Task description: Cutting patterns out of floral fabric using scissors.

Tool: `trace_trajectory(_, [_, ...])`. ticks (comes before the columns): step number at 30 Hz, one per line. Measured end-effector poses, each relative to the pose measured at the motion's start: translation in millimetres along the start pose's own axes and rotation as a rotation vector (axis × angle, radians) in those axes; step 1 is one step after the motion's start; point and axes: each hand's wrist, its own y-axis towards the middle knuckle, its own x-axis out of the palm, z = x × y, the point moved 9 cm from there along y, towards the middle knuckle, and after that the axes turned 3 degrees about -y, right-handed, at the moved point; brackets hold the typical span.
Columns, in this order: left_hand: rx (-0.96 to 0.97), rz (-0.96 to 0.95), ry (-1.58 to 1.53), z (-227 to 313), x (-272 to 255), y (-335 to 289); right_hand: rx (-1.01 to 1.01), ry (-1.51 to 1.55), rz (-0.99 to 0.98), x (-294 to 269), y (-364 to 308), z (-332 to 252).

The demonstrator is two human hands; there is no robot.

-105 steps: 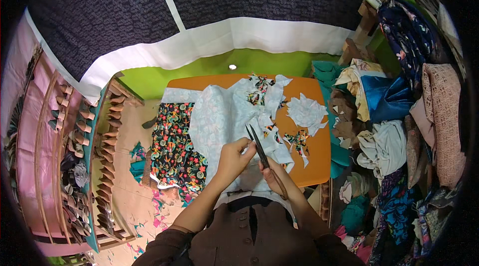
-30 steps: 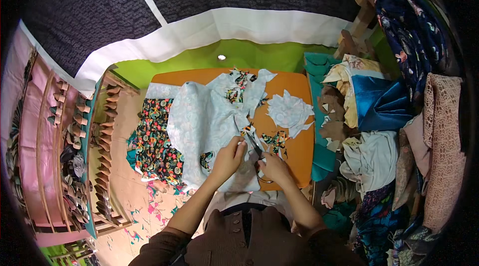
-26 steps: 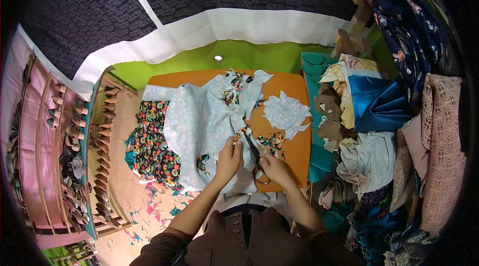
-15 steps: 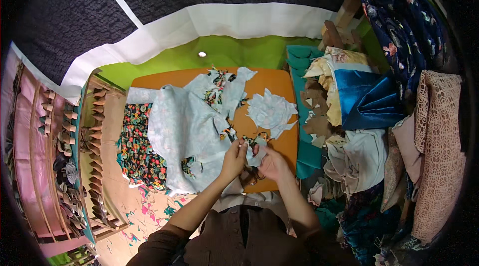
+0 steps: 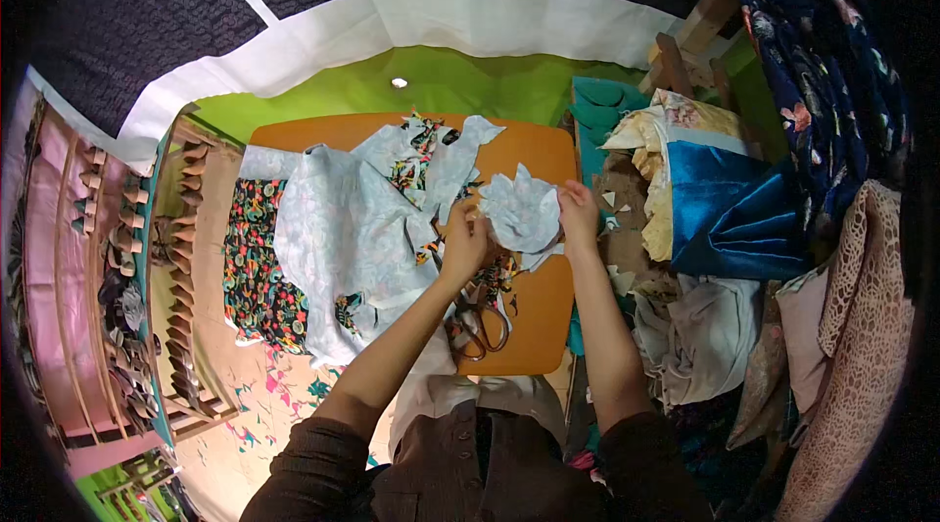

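Observation:
On the orange table (image 5: 541, 331) lies a pile of pale blue cut fabric pieces (image 5: 524, 213) with jagged edges. My left hand (image 5: 464, 246) is at its left edge, fingers pinched together on the fabric. At the opposite edge my right hand (image 5: 580, 213) has its fingertips closed on the pieces. Scissors (image 5: 479, 334) with large loop handles rest near the table's front edge, their blades partly hidden by cloth and scraps. A big floral cloth (image 5: 352, 218), pale underside up, spreads left of my hands. Its dark printed face (image 5: 257, 272) shows at the far left.
Dark printed scraps (image 5: 496, 277) lie between my forearms. Folded fabrics, including a shiny blue one (image 5: 734, 209) and a grey one (image 5: 710, 336), crowd the right side. Wooden racks with shoe-shaped forms (image 5: 186, 277) stand left. Coloured snippets litter the floor (image 5: 230, 444).
Both hands have moved away from me to the pile, and the right hand has swung to its right side. The scissors, earlier at my hands, now lie on the table, let go.

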Motion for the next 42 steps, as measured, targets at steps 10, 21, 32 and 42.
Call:
trace_trajectory(10, [-0.103, 0.031, 0.034, -13, -31, -57, -0.592, -0.603, -0.048, 27, -77, 8])
trace_trajectory(21, [0.075, 0.202, 0.507, -12, -97, -132, -0.847, -0.725, -0.578, 125, -209, 28])
trace_trajectory(32, [0.178, -0.006, 0.615, -59, -136, -94, -0.733, -0.741, -0.507, 157, -209, 47])
trace_trajectory(42, [-0.308, -0.096, -0.626, -37, -181, -83, 0.780, 0.555, -0.248, 172, -225, 91])
